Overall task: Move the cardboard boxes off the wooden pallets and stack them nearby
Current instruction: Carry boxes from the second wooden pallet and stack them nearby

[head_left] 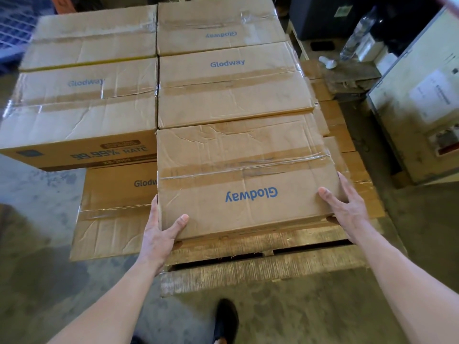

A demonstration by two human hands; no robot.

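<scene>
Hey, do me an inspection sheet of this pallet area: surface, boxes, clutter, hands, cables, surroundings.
Surface: wooden pallet on concrete floor, front slats bare.
Job's things: front Glodway box on the pallet, taped and creased; second box and third box in a row behind it; left stack beside them, its lower box jutting forward.
Clutter: water bottle and brown sack-like cloth, far right of the boxes.
Grippers: left hand grips the front Glodway box's near left corner, thumb on top; right hand grips its right edge, thumb on top.
Cables: nothing seen.
Surroundings: grey cabinet at right, blue mesh far left, dark shoe below.
</scene>
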